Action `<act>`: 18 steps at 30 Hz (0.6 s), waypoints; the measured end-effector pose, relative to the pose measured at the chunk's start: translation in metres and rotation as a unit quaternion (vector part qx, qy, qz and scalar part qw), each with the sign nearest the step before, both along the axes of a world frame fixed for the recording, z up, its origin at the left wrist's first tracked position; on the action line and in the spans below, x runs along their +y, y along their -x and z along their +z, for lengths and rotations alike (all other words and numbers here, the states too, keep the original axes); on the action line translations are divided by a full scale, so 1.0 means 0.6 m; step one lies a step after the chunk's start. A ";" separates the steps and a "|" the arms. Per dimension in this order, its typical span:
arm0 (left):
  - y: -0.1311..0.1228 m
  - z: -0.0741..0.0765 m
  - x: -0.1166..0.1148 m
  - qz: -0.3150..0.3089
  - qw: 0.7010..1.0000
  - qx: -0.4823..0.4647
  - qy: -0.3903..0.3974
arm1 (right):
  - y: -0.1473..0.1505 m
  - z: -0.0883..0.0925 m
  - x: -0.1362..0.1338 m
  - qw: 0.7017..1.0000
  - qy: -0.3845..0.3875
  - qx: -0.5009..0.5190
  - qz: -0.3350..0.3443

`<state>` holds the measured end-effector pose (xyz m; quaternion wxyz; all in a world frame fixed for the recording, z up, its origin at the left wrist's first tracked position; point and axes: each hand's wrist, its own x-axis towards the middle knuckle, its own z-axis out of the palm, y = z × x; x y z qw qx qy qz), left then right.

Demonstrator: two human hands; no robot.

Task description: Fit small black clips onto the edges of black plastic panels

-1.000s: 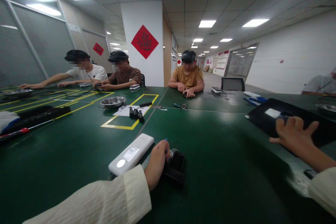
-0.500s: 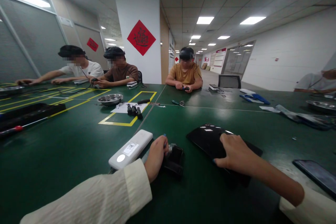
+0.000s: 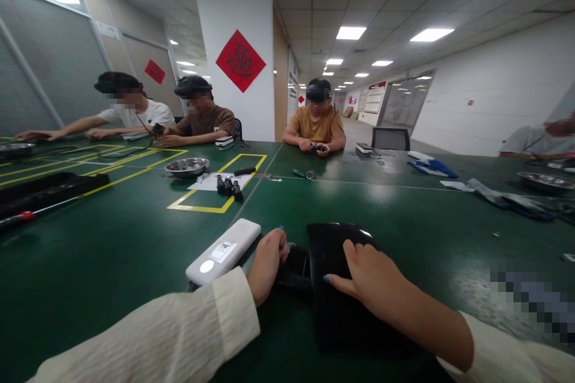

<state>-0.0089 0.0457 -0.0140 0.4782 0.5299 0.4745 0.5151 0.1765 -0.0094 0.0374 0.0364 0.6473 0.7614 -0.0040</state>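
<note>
A glossy black curved panel [image 3: 335, 311] lies under my right hand [image 3: 375, 278], whose fingers and thumb grip it from above. The panel's left edge is right beside a small black open-topped box-like piece [image 3: 296, 269]; whether they touch I cannot tell. My left hand [image 3: 268, 263] is closed at the left side of that piece. Some greyish, see-through material shows around its fingers, but what the fist holds is hidden. Left of this hand lies a white power-bank-like device [image 3: 224, 251] with a label.
Black cylindrical parts [image 3: 229, 187] lie on white paper inside yellow tape, near a metal bowl [image 3: 186, 167]. Pliers [image 3: 304, 175] lie farther back. At left is a black tray [image 3: 49, 188] with a red-handled screwdriver [image 3: 27, 215]. Several people sit around the green table [image 3: 404, 209].
My right hand has moved left with the black panel, which has turned and come up beside the small black piece. My left hand has stayed nearly in place.
</note>
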 end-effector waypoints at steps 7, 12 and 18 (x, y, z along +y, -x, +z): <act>0.004 -0.008 0.010 -0.003 1.000 0.004 -0.006 | -0.039 -0.006 -0.002 0.994 0.008 0.105 0.039; 0.003 -0.004 0.007 -0.002 1.000 0.008 -0.005 | -0.189 -0.015 0.080 0.988 -0.071 0.114 -0.075; 0.004 -0.011 0.009 -0.005 1.000 -0.004 0.002 | -0.447 -0.033 0.159 0.935 -0.189 0.009 -0.300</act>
